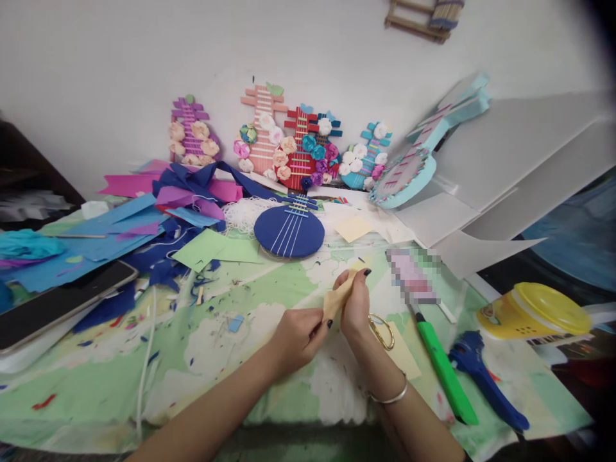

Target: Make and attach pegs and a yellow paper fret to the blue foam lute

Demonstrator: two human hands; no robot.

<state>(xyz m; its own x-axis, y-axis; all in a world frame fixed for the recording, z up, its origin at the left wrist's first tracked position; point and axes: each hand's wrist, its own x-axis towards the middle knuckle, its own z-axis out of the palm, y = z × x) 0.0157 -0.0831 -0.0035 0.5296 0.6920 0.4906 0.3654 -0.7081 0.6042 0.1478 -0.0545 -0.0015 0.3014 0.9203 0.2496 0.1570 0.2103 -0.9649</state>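
Between both hands is a small piece of pale yellow paper (337,299), held above the table. My left hand (301,333) pinches its lower left edge. My right hand (355,305) grips the other side, with the thumb pointing up along it. Partly under the right wrist lie gold-handled scissors (389,333) on another pale yellow sheet (403,356); their blades are hidden. Beyond the hands rests a dark blue round paper guitar (289,232) with white strings. One more yellow paper piece (353,229) lies to its right.
At right are a green-handled tool (447,375), a blue tool (495,385) and a yellow tub (534,311). Left are a phone (67,301), blue paper (91,247) and green paper (206,249). Several decorated paper guitars (262,128) lean on the wall. Scraps dot the painted tablecloth (202,372).
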